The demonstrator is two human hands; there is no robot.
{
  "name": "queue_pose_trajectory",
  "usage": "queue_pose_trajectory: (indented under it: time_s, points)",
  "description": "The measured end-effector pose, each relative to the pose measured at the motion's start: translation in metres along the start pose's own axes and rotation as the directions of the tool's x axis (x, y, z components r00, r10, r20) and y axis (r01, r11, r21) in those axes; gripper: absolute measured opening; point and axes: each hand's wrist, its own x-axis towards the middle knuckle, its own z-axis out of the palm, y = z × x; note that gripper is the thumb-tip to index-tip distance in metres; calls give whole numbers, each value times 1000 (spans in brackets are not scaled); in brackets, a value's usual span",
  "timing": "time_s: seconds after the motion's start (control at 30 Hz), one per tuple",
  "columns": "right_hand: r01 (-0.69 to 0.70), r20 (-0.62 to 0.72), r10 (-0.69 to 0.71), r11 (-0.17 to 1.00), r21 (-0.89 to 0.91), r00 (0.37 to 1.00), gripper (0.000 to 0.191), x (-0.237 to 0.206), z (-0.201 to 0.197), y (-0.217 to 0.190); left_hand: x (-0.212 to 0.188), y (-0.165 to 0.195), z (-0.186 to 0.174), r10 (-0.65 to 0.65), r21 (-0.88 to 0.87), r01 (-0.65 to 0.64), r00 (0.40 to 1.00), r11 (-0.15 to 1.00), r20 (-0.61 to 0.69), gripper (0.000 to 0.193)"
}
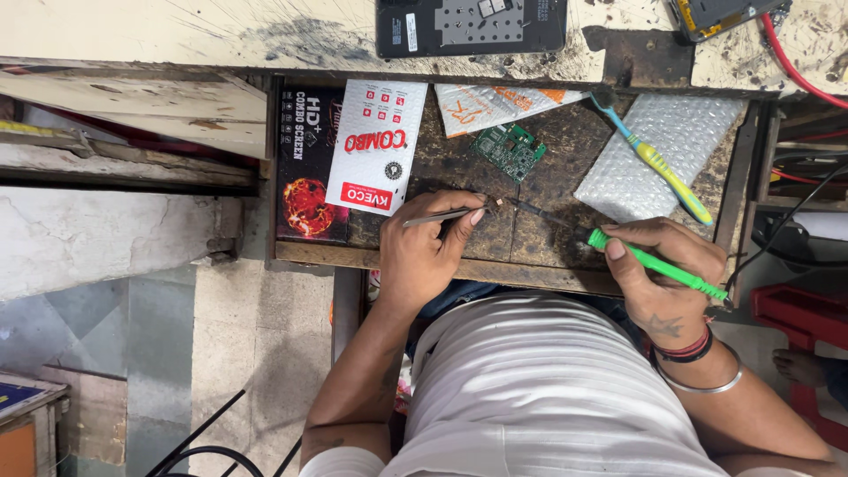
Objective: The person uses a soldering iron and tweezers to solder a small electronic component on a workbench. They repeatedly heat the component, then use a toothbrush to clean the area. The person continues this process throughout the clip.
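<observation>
Green soldering iron [658, 263] in right hand [662, 278], tip pointing up-left

A tall black cardboard box [305, 163] with a glowing red-orange ball printed near its lower end lies at the left edge of the dark wooden work board. Overlapping its right side, tilted a little, sits a white rectangular carton [376, 146] with red lettering, small red squares and a round black seal. Just to the right, at the board's top edge, lies a flat white plastic pouch [495, 103] with orange markings. On the pale bench above rests a black slab [471, 26], possibly a tablet's back, carrying a narrow white sticker [412, 32].
</observation>
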Motion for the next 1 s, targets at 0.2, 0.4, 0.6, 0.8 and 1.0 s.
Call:
queue_pose_trajectory:
  time_s: [0.2, 0.4, 0.6, 0.8, 1.0]
  points:
    - [21, 2, -21, 1000, -9, 1000, 13, -1, 0, 2, 2, -1, -2, 15, -25, -14, 1000, 1000, 27, 17]
    - [27, 33, -27, 1000, -1, 999, 11, 1, 1, 2, 1, 0, 0, -1, -16, 1, 999, 1000, 32, 17]
    - [36, 47, -37, 999, 9, 998, 11, 3, 1, -1, 2, -1, 2, 0, -22, 1, 999, 1000, 40, 15]
    - [32, 67, -32, 999, -6, 997, 13, 4, -1, -3, 2, 0, 2, 3, -42, -1, 999, 999, 43, 15]
    - [33, 62, -36, 999, 39, 997, 13, 5, 0, -1, 5, 3, 3, -3, -33, 4, 999, 999, 44, 16]
